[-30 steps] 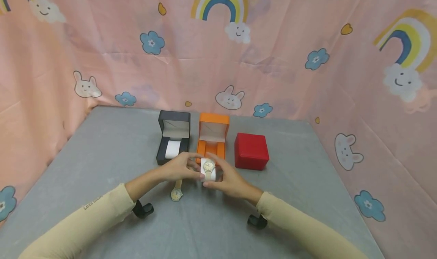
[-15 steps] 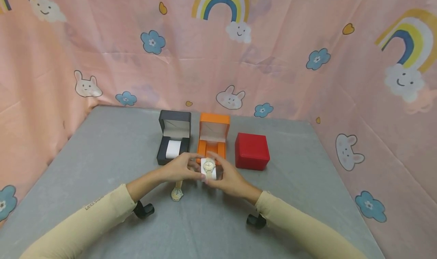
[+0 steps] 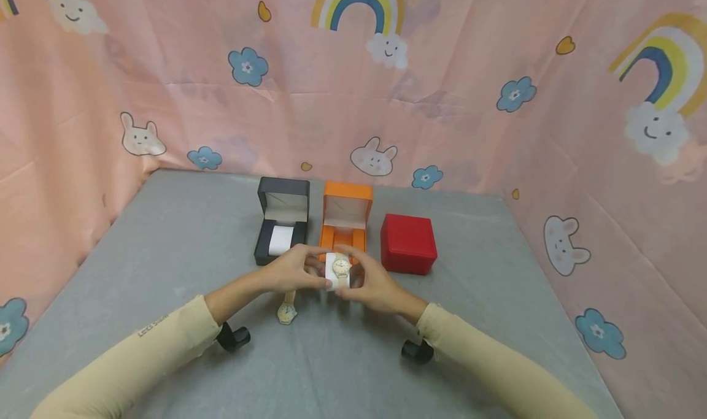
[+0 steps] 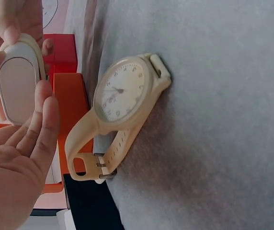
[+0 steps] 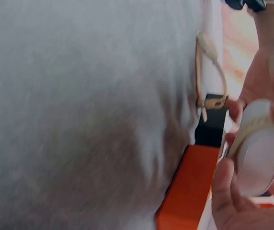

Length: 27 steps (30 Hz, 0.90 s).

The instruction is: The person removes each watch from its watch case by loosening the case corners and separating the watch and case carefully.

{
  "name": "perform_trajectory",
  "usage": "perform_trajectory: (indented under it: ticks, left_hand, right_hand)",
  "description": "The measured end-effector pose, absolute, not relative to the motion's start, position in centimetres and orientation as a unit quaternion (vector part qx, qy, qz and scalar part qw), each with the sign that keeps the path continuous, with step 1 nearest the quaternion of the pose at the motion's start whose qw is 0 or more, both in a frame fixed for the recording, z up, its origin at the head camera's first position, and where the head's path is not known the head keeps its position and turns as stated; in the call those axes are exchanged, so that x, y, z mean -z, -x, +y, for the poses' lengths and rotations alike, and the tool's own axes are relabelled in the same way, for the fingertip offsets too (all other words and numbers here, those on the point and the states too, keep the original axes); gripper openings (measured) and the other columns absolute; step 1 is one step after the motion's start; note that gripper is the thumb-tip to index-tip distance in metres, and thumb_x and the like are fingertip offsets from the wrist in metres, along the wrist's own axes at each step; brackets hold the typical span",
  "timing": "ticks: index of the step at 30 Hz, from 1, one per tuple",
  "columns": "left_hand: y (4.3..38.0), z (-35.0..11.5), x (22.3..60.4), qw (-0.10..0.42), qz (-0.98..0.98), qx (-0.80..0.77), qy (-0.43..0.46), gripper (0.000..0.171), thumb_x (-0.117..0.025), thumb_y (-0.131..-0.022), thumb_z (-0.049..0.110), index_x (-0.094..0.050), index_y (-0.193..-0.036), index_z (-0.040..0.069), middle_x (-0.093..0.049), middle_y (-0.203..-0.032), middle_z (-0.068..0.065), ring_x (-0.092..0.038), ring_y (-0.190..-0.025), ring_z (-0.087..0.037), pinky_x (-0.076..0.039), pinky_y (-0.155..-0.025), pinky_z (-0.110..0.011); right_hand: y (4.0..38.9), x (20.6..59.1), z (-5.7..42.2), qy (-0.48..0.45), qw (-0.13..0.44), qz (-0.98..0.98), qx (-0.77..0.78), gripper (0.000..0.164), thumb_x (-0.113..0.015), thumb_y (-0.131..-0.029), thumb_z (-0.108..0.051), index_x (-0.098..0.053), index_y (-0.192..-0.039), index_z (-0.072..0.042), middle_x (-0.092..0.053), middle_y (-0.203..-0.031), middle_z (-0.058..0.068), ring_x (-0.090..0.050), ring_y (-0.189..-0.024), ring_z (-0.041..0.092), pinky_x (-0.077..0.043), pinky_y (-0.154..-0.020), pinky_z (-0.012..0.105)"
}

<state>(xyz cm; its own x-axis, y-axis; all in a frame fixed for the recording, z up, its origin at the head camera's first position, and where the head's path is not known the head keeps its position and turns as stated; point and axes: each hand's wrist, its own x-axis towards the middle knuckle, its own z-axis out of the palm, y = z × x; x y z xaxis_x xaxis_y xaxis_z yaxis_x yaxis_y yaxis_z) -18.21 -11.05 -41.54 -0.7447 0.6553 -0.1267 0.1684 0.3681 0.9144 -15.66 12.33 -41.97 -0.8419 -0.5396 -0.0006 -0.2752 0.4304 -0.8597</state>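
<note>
Between my two hands is a white watch cushion (image 3: 329, 275) with a cream-strapped wristwatch (image 3: 342, 267) round it, its dial facing up. My left hand (image 3: 289, 268) pinches the cushion's left end between thumb and fingers. From the other side my right hand (image 3: 378, 285) grips the right end and the watch's edge. In the left wrist view, the cushion's flat oval end (image 4: 18, 88) shows between the fingers. A second cream watch (image 4: 120, 91) lies on its side on the table below my left hand, its strap buckled into a loop.
An open orange watch box (image 3: 347, 192) stands just behind my hands. Left of it is an open dark box (image 3: 283, 188) holding a white cushion (image 3: 281, 240). On the right sits a closed red box (image 3: 409, 244). All stand on a grey cloth-covered table (image 3: 475, 321).
The watch has shifted slightly to the right along the cushion, towards my right hand. Both hands stay at nearly the same spot, and the boxes and second watch have not moved.
</note>
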Motion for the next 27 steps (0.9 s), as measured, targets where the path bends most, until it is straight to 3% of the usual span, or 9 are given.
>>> perform_trajectory:
  ticks: [4, 12, 21, 27]
  left_hand:
    - [18.3, -11.3, 41.4, 0.254, 0.782, -0.499, -0.275, 0.076, -0.076, -0.088, 0.015, -0.04, -0.152, -0.004, -0.074, -0.113, -0.019, -0.07, -0.079, -0.022, -0.055, -0.07, -0.025]
    - [18.4, -11.5, 41.5, 0.268, 0.771, -0.506, -0.28, 0.075, -0.077, -0.088, 0.015, -0.04, -0.152, -0.003, -0.073, -0.114, -0.02, -0.073, -0.086, -0.033, -0.056, -0.072, -0.025]
    - [18.3, -11.5, 41.7, 0.267, 0.772, -0.521, -0.25, 0.077, -0.078, -0.087, 0.015, -0.039, -0.15, -0.006, -0.074, -0.109, -0.018, -0.072, -0.082, -0.017, -0.058, -0.074, -0.028]
    - [18.4, -11.5, 41.4, 0.265, 0.77, -0.533, -0.23, 0.08, -0.08, -0.085, 0.017, -0.039, -0.15, -0.007, -0.075, -0.109, -0.018, -0.074, -0.088, -0.019, -0.059, -0.079, -0.031]
  right_hand:
    - [16.2, 42.2, 12.8, 0.263, 0.164, 0.82, 0.482, 0.077, -0.082, -0.084, -0.015, -0.044, -0.151, -0.021, -0.057, -0.12, 0.007, -0.059, -0.082, 0.023, -0.053, -0.064, 0.025]
    - [17.1, 42.7, 13.2, 0.293, 0.189, 0.802, 0.485, 0.077, -0.082, -0.084, -0.015, -0.045, -0.151, -0.018, -0.059, -0.127, 0.009, -0.064, -0.091, 0.023, -0.057, -0.069, 0.033]
    - [17.2, 42.6, 13.2, 0.277, 0.188, 0.803, 0.494, 0.073, -0.084, -0.082, -0.014, -0.048, -0.145, -0.015, -0.057, -0.13, 0.01, -0.067, -0.095, 0.021, -0.058, -0.075, 0.037]
    - [17.2, 42.6, 13.2, 0.241, 0.176, 0.817, 0.493, 0.073, -0.086, -0.08, -0.015, -0.05, -0.144, -0.017, -0.061, -0.121, 0.011, -0.066, -0.086, 0.02, -0.057, -0.071, 0.029]
